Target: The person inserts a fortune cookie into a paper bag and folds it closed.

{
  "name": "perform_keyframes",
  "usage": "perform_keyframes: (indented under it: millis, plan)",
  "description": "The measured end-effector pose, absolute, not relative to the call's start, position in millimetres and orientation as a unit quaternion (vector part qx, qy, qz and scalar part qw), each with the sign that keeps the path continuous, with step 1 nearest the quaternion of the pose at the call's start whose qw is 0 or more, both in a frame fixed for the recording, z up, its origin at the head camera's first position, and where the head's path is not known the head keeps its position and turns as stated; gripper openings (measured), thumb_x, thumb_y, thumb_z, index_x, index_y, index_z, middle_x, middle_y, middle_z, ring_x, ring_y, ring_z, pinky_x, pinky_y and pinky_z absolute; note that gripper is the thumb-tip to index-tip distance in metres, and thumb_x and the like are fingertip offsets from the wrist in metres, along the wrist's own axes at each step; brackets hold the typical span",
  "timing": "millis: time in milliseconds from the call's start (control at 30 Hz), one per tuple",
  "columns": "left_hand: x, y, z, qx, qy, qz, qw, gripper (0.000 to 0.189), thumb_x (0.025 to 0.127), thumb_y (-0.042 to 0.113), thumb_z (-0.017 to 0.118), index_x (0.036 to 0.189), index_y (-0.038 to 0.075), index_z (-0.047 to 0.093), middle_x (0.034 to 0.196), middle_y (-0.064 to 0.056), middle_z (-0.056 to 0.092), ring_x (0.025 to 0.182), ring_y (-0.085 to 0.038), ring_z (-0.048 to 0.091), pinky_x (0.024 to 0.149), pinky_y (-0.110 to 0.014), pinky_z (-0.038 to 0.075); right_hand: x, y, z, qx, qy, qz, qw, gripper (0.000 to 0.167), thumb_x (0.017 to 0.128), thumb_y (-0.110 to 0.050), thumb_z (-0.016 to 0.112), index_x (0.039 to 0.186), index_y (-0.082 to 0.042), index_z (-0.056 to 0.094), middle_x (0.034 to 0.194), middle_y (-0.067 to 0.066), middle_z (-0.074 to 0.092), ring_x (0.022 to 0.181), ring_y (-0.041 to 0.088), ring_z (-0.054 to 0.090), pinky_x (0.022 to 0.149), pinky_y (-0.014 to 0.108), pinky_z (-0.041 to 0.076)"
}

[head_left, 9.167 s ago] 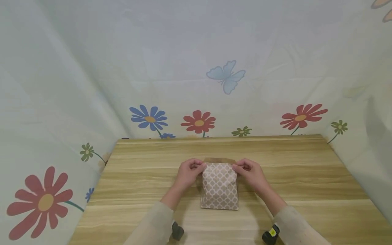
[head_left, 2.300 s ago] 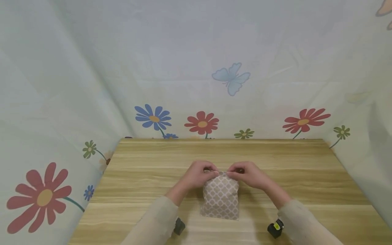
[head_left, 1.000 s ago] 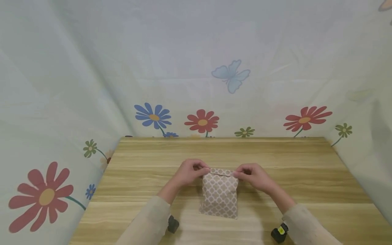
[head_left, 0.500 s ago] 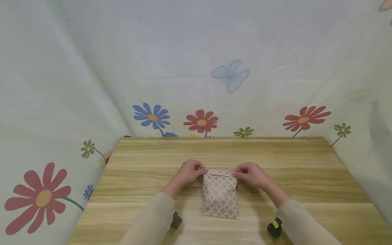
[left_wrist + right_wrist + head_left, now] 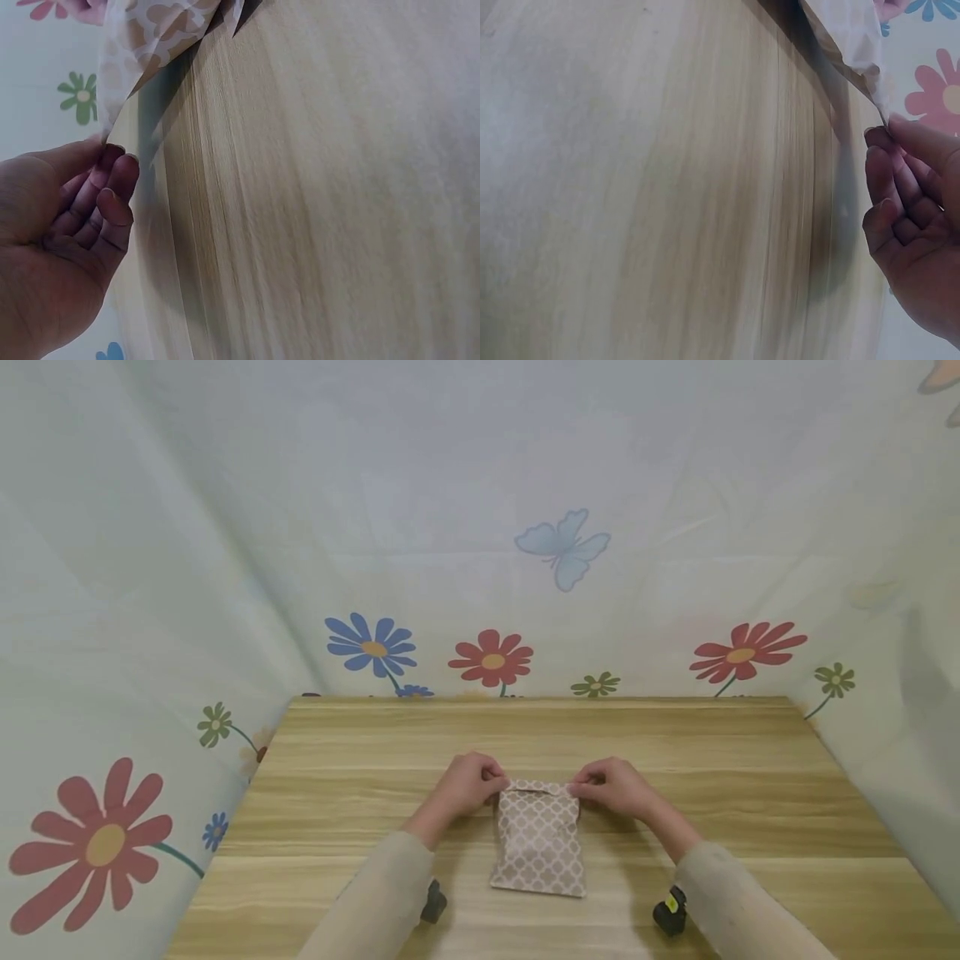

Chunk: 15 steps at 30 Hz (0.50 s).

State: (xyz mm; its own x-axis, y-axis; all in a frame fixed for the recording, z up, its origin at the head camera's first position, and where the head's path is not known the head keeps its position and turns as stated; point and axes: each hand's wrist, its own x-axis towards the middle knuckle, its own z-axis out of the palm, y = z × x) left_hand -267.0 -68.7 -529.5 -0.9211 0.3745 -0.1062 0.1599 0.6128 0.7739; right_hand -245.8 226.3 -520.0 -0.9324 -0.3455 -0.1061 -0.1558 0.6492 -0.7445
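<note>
A paper bag [image 5: 538, 843] with a white lattice pattern on beige stands out in the middle of the table, its top edge folded over toward me. My left hand [image 5: 468, 782] pinches the upper left corner of the fold between thumb and fingertips. On the other side, my right hand [image 5: 613, 787] pinches the upper right corner the same way. The left wrist view shows the paper's corner [image 5: 120, 82] tapering into the left thumb and forefinger. In the right wrist view the bag's edge [image 5: 855, 52] runs down to the right thumb.
The wood-grain table [image 5: 360, 743] reaches back to a pale cloth backdrop [image 5: 420, 527] printed with flowers and a butterfly. Dark wrist devices [image 5: 670, 912] hang below both sleeves.
Earlier, a plain brown strip showed at the bag's top; the top is now folded down to the patterned side. Over the last second both hands hold the corners and barely move.
</note>
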Motion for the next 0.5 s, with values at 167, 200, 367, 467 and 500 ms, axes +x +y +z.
perform_keyframes:
  millis: [167,200,367,467,500]
  plan:
    - [-269,-72,-532,0.137,0.894,0.411,0.116,0.011,0.099,0.023,0.079,0.094,0.012,0.08,0.081,0.002,0.072,0.07,-0.012,0.065,0.063,-0.027,0.055,-248,231,-520,-0.134,0.904,-0.393,0.1,0.013,0.1,-0.022,0.077,0.1,-0.011,0.082,0.093,-0.001,0.076,0.078,0.013,0.061,0.068,0.029,0.052]
    - [-269,-73,-532,0.134,0.895,0.41,0.112,0.012,0.098,0.024,0.079,0.094,0.013,0.08,0.082,0.003,0.072,0.071,-0.012,0.064,0.064,-0.028,0.055,-248,233,-520,-0.134,0.906,-0.389,0.093,0.013,0.1,-0.023,0.077,0.101,-0.011,0.082,0.094,-0.001,0.076,0.079,0.013,0.061,0.069,0.029,0.052]
    - [-267,-80,-533,0.127,0.907,0.393,0.081,0.013,0.098,0.027,0.079,0.098,0.015,0.08,0.089,0.004,0.073,0.081,-0.013,0.065,0.075,-0.033,0.058,-242,245,-516,-0.143,0.913,-0.376,0.063,0.015,0.1,-0.025,0.078,0.104,-0.011,0.082,0.097,0.0,0.078,0.082,0.011,0.066,0.072,0.03,0.056]
    - [-264,-88,-528,0.127,0.919,0.37,0.052,0.016,0.099,0.026,0.078,0.105,0.011,0.079,0.096,0.0,0.075,0.087,-0.015,0.067,0.082,-0.037,0.06,-233,257,-507,-0.146,0.919,-0.363,0.045,0.016,0.101,-0.023,0.076,0.106,-0.008,0.081,0.097,0.0,0.077,0.086,0.012,0.066,0.075,0.032,0.057]
    - [-261,-92,-525,0.129,0.924,0.357,0.038,0.018,0.099,0.026,0.078,0.108,0.01,0.079,0.099,-0.003,0.075,0.089,-0.017,0.068,0.083,-0.039,0.06,-229,262,-504,-0.147,0.921,-0.358,0.037,0.017,0.101,-0.022,0.075,0.107,-0.007,0.08,0.098,0.001,0.077,0.087,0.014,0.067,0.077,0.033,0.057]
